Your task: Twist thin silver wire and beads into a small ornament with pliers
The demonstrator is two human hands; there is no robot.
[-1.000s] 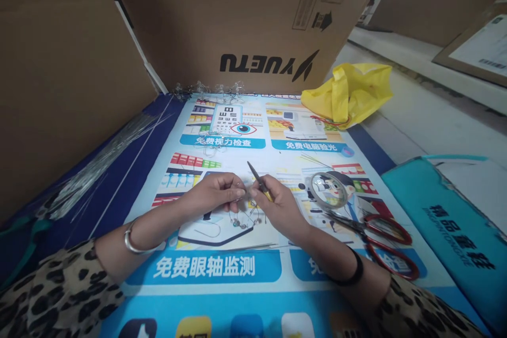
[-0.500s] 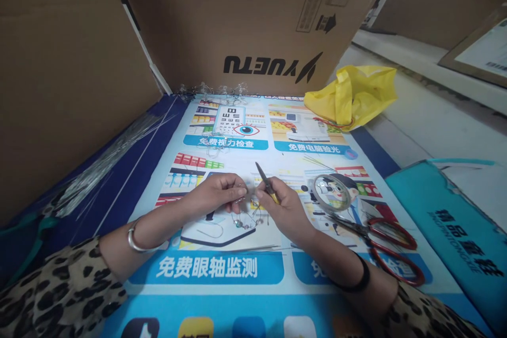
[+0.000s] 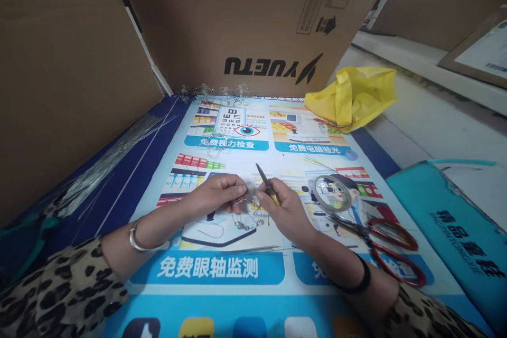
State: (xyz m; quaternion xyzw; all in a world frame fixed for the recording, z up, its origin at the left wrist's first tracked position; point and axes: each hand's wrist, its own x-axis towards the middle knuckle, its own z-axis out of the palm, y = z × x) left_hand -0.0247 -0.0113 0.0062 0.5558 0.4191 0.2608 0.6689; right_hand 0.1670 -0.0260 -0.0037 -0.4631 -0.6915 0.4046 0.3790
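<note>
My left hand [image 3: 224, 193] is closed in a pinch on a beaded wire piece [image 3: 243, 223], whose thin loops and small clear beads hang below the fingertips. Facing it, my right hand [image 3: 283, 208] grips a dark pointed tool with a yellow handle [image 3: 266, 182], its tip aimed up and away. The right thumb and forefinger also meet close to the wire; whether they pinch it is too small to tell. A bent bit of wire [image 3: 210, 231] and some straight wires [image 3: 253, 249] lie on the printed sheet [image 3: 233, 288] beneath.
Right of my hands lie a roll of clear tape [image 3: 332, 193] and red-handled scissors [image 3: 392, 248]. Farther off are a yellow bag [image 3: 356, 96] and a teal bag [image 3: 447, 227]. A wire bundle [image 3: 106, 163] and teal-handled pliers [image 3: 34, 237] lie left. Cardboard [image 3: 237, 16] walls the back, behind wire pieces [image 3: 225, 92].
Both hands stay nearly in place. The hanging beaded loop has swung and turned slightly below the fingers.
</note>
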